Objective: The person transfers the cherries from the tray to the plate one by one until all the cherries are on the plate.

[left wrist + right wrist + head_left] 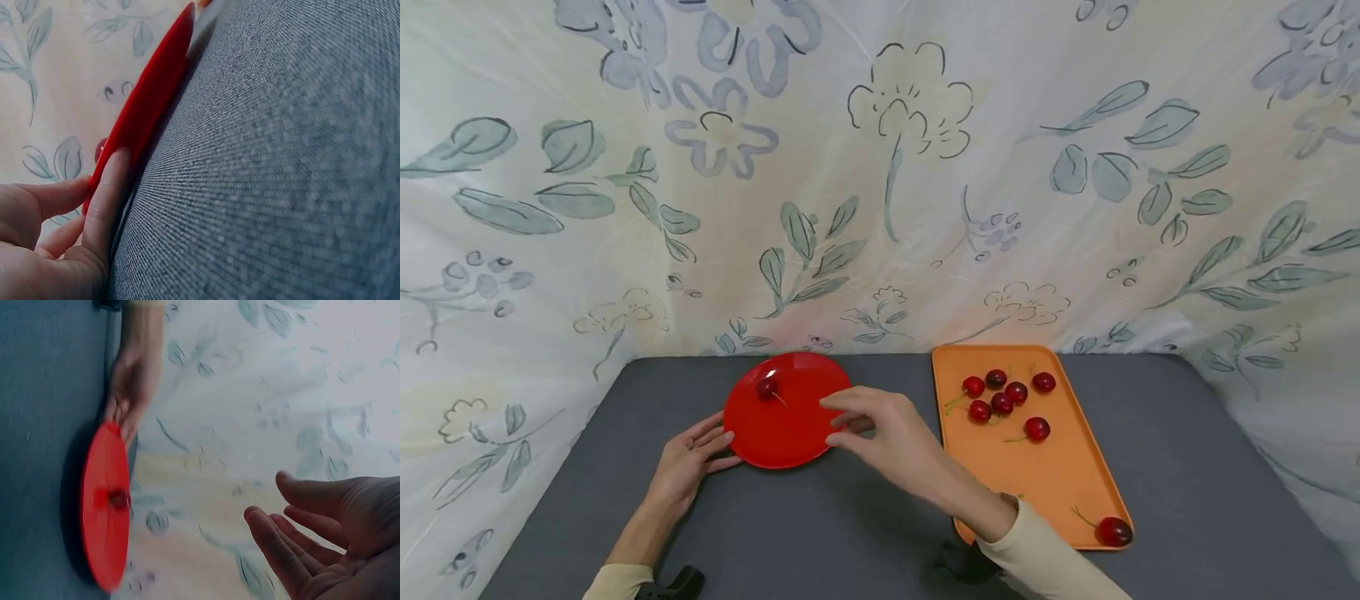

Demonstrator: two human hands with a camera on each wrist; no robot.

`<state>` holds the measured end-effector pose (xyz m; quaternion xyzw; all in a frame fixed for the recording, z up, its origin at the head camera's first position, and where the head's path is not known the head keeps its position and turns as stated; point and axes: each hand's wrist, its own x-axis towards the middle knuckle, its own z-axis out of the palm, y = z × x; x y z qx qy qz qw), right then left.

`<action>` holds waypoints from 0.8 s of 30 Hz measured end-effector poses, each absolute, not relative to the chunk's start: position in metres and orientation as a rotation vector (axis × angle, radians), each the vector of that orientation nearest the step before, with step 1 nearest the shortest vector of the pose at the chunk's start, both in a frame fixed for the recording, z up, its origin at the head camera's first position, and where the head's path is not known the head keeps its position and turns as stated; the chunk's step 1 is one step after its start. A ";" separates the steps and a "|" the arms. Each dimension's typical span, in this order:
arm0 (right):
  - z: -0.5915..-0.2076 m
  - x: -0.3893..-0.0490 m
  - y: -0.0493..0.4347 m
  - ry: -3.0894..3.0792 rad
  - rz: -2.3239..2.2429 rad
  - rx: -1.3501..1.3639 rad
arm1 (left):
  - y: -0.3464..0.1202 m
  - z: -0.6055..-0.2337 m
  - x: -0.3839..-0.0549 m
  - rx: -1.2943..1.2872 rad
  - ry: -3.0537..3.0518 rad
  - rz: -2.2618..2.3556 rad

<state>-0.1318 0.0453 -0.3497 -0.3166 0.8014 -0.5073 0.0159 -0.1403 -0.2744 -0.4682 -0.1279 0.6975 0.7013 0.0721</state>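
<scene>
Glossy, round red plate [792, 431] with one dark-red cherry [767, 388]
The plate is face up, left of centre in the head view; the cherry sits toward its far left rim, stem [781, 401] angled inward.

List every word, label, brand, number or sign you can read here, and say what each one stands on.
None: no readable text shows in any of the three views.
The red plate, orange tray and dark gray tabletop show no lettering.
The floral backdrop carries only plant drawings, no legible words or numbers.
</scene>
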 end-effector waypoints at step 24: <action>-0.397 -0.108 0.224 2.954 -0.978 -0.604 | -0.276 -0.468 -0.140 -0.334 2.107 2.107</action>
